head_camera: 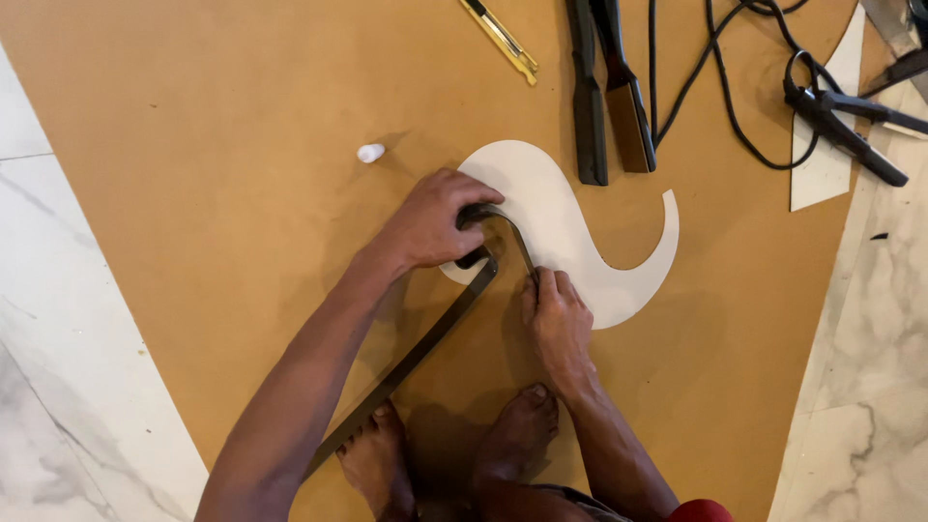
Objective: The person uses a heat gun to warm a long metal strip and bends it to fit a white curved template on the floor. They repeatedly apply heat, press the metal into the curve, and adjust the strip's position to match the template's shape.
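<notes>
A white curved cut-out shape lies flat on a large brown board. A long dark flat strip runs from my feet up to the shape and bends around its left lobe. My left hand presses the bent strip against the lobe's rounded edge. My right hand holds the strip's end against the shape's lower edge with its fingertips. Both my bare feet rest on the board just below the hands.
A black flat-iron tool with a black cable lies at the top. A yellow utility knife, a small white cap, a black clamp-like tool and a white offcut lie around. White marble floor borders the board.
</notes>
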